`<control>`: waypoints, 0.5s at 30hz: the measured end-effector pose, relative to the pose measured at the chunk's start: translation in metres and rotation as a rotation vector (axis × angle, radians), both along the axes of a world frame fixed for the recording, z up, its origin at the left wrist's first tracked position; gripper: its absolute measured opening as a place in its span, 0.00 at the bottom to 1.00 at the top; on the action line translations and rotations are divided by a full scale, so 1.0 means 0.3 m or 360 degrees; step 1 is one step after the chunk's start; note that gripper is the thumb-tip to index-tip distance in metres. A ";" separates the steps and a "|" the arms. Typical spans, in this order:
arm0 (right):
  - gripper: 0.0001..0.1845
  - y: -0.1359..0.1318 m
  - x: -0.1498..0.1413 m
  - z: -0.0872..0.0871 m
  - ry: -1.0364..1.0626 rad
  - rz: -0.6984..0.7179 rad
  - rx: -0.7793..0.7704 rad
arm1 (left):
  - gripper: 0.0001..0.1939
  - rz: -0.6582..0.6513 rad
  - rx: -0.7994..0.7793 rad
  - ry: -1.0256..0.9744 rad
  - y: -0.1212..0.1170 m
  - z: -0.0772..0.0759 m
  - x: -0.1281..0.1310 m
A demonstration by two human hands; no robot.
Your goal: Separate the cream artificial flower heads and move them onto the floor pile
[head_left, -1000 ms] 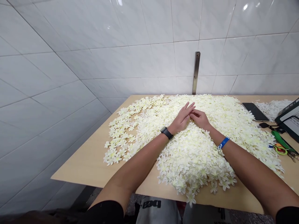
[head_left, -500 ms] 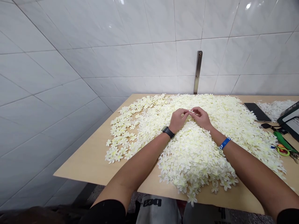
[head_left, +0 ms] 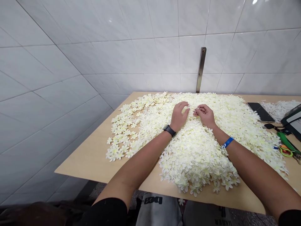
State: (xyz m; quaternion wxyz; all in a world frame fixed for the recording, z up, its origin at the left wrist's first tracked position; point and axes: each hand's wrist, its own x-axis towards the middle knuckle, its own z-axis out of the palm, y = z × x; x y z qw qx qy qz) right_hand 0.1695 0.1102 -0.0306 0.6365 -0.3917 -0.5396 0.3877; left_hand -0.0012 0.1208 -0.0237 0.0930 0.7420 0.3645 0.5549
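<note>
A wide heap of white artificial flowers [head_left: 199, 157] with pale yellow centres covers much of the table. Over its middle, my left hand [head_left: 180, 115] is open, thumb and fingers apart, with flowers just beyond the fingertips. My right hand [head_left: 206, 115] is a short gap to the right, thumb and fingers pinched together. Whatever lies in that pinch is too small to make out among the white petals. A black watch [head_left: 169, 130] is on my left wrist and a blue band [head_left: 227, 142] on my right.
Looser flowers [head_left: 119, 144] spread along the left of the tan table [head_left: 87, 160]. On the right lie a phone [head_left: 260, 112], a white pile [head_left: 281, 110], a dark box [head_left: 293, 121] and green-handled tools [head_left: 288, 142]. A tiled wall [head_left: 141, 59] with a metal bar [head_left: 201, 69] stands behind.
My hands, formerly together at the fingertips, have parted; the left has opened. The flower overhanging the front edge is gone from there, and a flower now shows below the edge.
</note>
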 end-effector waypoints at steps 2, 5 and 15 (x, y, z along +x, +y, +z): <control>0.23 -0.007 -0.006 0.002 -0.0055 -0.0012 -0.0003 | 0.14 -0.0042 0.0075 0.0103 -0.005 0.004 0.002; 0.21 -0.013 -0.010 0.004 -0.0149 -0.0062 0.0063 | 0.13 -0.0140 0.0031 0.0308 -0.004 0.002 0.009; 0.25 0.000 -0.004 -0.008 -0.0221 -0.0052 0.0077 | 0.09 -0.0027 -0.0099 0.0140 -0.002 -0.007 0.004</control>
